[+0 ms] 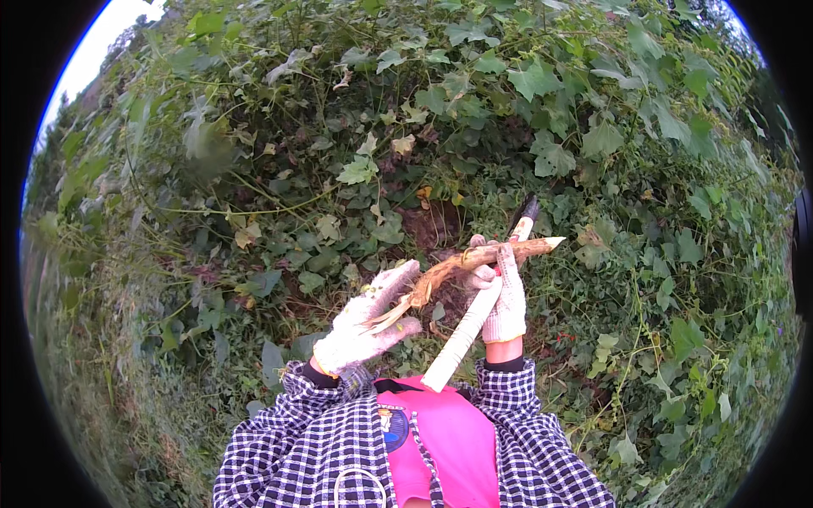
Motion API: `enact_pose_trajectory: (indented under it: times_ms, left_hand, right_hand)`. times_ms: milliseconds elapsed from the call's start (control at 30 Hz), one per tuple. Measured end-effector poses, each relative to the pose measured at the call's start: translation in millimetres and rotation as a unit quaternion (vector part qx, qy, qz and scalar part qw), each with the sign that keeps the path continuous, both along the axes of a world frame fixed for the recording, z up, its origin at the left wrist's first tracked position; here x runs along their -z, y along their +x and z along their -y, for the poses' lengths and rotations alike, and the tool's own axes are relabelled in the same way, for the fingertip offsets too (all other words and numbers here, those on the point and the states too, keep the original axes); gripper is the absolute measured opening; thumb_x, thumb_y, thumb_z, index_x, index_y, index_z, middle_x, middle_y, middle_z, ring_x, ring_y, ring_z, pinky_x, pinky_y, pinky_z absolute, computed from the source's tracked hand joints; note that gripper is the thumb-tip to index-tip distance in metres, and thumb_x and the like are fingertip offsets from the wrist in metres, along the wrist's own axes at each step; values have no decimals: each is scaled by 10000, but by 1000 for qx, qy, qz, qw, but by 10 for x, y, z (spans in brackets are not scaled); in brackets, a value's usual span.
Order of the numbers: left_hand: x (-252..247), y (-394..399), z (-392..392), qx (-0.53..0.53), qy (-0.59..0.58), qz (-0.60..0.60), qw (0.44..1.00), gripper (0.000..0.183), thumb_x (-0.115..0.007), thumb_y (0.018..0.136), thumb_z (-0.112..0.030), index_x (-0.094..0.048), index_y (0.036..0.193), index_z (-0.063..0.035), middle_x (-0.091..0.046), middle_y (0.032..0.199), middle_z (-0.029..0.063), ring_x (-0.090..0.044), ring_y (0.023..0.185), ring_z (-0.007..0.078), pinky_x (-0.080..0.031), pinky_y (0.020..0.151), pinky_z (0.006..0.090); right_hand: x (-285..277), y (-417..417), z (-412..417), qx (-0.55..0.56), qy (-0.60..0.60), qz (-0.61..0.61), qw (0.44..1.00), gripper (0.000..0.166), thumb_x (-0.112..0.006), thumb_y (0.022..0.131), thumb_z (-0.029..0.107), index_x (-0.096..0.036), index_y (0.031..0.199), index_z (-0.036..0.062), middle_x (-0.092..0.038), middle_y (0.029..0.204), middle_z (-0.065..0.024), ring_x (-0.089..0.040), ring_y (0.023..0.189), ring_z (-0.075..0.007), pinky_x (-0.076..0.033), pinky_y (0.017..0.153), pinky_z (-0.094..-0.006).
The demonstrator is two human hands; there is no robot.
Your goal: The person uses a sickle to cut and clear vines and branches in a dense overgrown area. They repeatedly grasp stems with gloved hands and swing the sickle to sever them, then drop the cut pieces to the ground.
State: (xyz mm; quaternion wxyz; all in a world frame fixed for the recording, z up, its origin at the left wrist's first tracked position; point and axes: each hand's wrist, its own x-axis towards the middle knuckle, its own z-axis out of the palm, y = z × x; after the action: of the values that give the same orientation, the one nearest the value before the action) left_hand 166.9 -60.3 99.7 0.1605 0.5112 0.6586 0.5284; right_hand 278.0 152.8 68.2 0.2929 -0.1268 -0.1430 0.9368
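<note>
My right hand (506, 303), in a whitish knitted glove, grips a long brown root or stripped stem (470, 259) together with a tool handle wrapped in white (463, 338). The root's pale, pointed tip is at the right, and its frayed end lies across the palm side of my left hand (365, 320). That hand, also gloved, has its thumb and fingers spread apart, with green bits stuck on the glove. Beyond the root, the tool ends in a dark head (528, 207); its exact shape is hard to make out against the leaves.
Dense broad-leaved vines (552, 155) rise as a bank ahead and on both sides. A patch of bare reddish-brown soil (432, 227) shows just beyond my hands. Long trailing stems (273, 211) cross at the left, and low grass and weeds cover the ground.
</note>
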Motion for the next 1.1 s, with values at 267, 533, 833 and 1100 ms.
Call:
enact_pose_trajectory:
  times_ms: [267,533,833,1100]
  left_hand:
    - [-196,-171,-293,-96,172,98,976,236,-624,993,-239,-641,1076,-18,-653,1120,95,-608,1064,208,-479,952,376]
    - [-38,-800,-205,-259,352,432,789,233,-592,1033,-310,-564,950,-94,-566,831,1,-545,658,127,-522,654,319]
    - [111,-874,-134,-268,382,530,708,266,-621,1015,-344,-560,880,-123,-588,838,8,-577,650,161,-550,714,386]
    - [69,-879,-157,-277,394,534,695,283,-654,994,-355,-554,867,-123,-574,825,2,-565,645,146,-547,720,375]
  right_hand:
    - [-45,-44,130,-130,41,57,989,305,-632,1014,254,-581,1209,26,-609,948,-43,-520,639,-74,-450,500,-185]
    - [420,357,-36,-132,-61,69,987,173,-631,978,90,-574,1133,38,-635,1204,-157,-573,669,-103,-524,557,-223]
    - [-317,618,-131,-11,382,150,912,339,-676,902,55,-549,1214,19,-679,1032,-168,-619,671,-144,-528,600,-272]
    - [6,454,-36,158,614,371,679,136,-727,930,155,-675,949,30,-598,674,9,-563,551,-78,-459,522,-237]
